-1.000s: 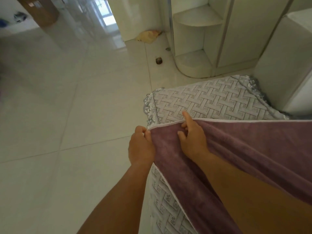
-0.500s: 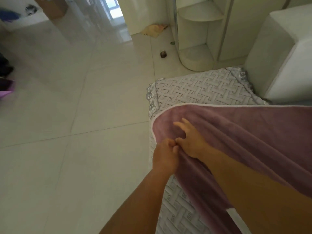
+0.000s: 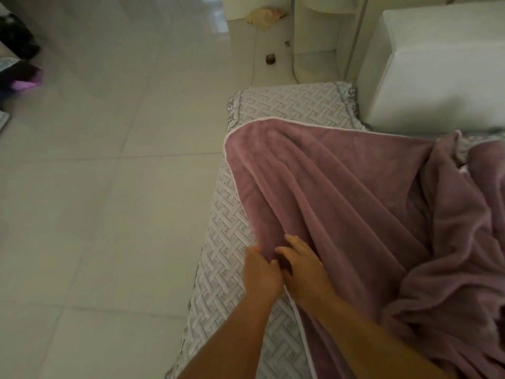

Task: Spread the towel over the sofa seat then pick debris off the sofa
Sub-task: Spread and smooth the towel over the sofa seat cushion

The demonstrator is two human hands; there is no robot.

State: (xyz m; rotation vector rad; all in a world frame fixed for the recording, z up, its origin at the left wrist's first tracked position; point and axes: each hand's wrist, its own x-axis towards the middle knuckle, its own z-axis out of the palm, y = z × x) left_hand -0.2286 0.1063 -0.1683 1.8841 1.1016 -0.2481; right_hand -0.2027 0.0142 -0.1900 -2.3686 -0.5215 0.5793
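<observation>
A mauve towel (image 3: 341, 192) with a white hem lies rumpled over the sofa seat (image 3: 289, 105), which wears a grey woven-pattern cover. Its far corner rests flat near the seat's end; the right part is bunched in folds. My left hand (image 3: 261, 274) pinches the towel's front edge near the seat's front. My right hand (image 3: 303, 266) sits right beside it, fingers curled into the same fold of the towel. No debris shows on the seat.
A white sofa arm (image 3: 437, 72) rises at the far right. Glossy tiled floor (image 3: 109, 187) fills the left. A small dark object (image 3: 270, 59) and a tan scrap (image 3: 263, 16) lie on the floor by a white corner shelf (image 3: 314, 64). Dark and purple items (image 3: 19, 67) sit far left.
Both hands have slid back along the towel's front edge toward me. The towel's far corner now lies flat on the seat. The camera has tilted down and right.
</observation>
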